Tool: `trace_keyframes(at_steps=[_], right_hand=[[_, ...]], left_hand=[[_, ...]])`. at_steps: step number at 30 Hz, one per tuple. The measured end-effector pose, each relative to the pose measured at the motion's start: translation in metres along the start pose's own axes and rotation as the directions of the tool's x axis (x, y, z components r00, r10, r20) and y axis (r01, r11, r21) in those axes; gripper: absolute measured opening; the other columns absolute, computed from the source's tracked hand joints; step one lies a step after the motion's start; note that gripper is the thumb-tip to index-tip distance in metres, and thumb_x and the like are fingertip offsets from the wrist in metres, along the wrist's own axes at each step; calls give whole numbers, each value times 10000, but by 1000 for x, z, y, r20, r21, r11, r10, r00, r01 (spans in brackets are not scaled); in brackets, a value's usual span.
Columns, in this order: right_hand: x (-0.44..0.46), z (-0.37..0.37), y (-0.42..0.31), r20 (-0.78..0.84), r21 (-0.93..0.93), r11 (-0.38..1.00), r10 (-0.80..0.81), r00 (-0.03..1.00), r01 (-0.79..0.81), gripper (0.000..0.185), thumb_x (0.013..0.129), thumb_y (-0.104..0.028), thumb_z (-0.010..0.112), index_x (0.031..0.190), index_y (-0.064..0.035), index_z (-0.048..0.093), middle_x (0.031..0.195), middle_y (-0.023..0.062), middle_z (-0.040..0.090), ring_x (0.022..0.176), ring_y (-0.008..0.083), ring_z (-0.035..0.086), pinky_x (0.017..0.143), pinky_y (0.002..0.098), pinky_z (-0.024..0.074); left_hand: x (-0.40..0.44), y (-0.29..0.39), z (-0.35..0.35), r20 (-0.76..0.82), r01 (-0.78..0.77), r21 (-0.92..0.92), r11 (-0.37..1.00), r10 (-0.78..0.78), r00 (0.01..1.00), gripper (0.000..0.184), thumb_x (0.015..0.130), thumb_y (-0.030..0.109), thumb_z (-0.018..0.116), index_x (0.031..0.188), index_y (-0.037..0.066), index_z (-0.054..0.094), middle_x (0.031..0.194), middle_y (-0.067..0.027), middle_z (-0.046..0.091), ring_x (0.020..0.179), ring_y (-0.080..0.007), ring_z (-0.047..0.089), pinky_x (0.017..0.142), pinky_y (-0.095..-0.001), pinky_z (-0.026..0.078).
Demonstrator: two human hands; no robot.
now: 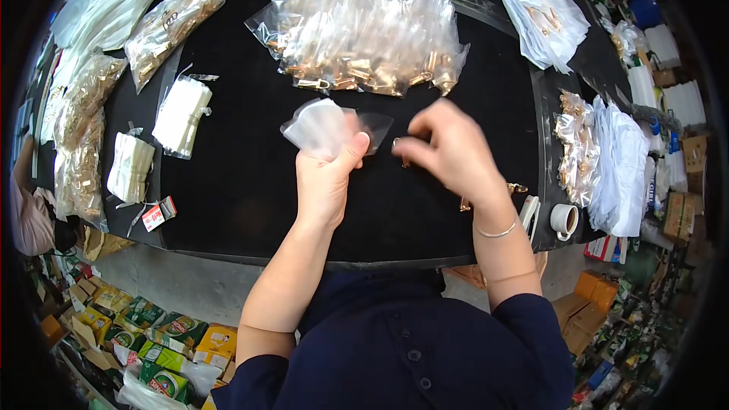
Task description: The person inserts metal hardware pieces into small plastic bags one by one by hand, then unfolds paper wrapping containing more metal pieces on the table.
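Over the black table, my left hand is closed on a fanned stack of small clear plastic bags, its thumb pressed on top. To its right my right hand is blurred, thumb and forefinger pinched on a small gold-coloured metal piece, which is mostly hidden by the fingers. A few more gold-coloured metal pieces lie by my right wrist. Beyond both hands spreads a large heap of filled clear bags, with gold-coloured metal pieces at their near ends.
At left lie two bundles of small bags, a red and white box and large bags of metal pieces. A white cup stands at the right edge, near more bagged pieces and white plastic bags.
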State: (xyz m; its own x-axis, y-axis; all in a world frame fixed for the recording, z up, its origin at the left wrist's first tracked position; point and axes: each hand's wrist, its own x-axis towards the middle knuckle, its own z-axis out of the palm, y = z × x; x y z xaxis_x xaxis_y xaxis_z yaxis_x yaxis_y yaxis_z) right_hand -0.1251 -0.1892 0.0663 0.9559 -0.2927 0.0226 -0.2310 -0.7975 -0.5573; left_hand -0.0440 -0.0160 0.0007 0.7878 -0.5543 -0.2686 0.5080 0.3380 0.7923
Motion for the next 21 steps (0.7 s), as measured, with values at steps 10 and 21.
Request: trace_keyframes(at_steps=[10, 21], right_hand=[[3, -15, -16, -218, 390, 899, -117, 969, 197, 140, 783, 14, 734, 913, 17, 682, 855, 63, 653, 703, 119, 625, 603, 225, 488], [6, -4, -31, -147, 466, 865, -131, 981, 185, 126, 787, 3, 725, 900, 17, 672, 789, 67, 623, 627, 124, 583, 572, 254, 465]], left_hand=[[-5, 4, 4, 46, 88, 20, 996, -89, 995, 244, 830, 127, 765, 1002, -14, 665, 880, -55, 674, 717, -87, 596, 574, -197, 438], [-5, 4, 6, 188, 138, -64, 988, -124, 974, 294, 806, 148, 791, 1023, -6, 668, 908, -58, 678, 790, -107, 628, 600, -199, 469]])
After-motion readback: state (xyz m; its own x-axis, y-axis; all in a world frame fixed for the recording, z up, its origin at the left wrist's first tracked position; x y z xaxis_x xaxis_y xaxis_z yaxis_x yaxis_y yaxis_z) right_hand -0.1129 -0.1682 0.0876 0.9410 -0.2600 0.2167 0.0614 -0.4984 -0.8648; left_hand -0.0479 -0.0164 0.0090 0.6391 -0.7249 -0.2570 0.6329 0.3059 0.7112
